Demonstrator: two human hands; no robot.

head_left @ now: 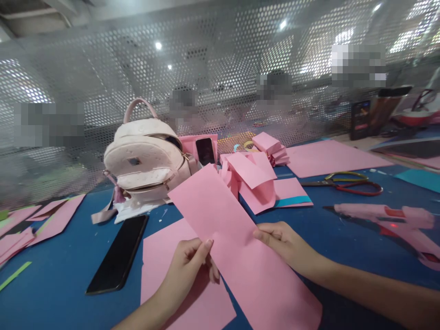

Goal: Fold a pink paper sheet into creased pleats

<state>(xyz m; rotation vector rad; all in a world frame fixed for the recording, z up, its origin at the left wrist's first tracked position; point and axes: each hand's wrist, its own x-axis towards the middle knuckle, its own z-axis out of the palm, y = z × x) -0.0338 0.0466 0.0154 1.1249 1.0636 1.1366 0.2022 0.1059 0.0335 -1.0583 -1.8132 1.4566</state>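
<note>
While your left grip and right grip both pinch the pink strip, no fold shows; folded pieces beyond look shaped, flat sheet under left unworked.

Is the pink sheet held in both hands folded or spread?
Spread: the pink sheet shows one long face between the left hand and right hand, with no folded flap visible.

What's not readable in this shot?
- Long pink strip, head view: near end partly cut off by the bottom edge.
- Pink sheet, head view: partly covered by the left hand and strip; bottom edge crops it.
- Glue gun, head view: handle runs into the right edge.
- Backpack contents, head view: hidden by its sides and shadow.
- Scene behind the perforated panel, head view: panel and blur obscure it.
</note>
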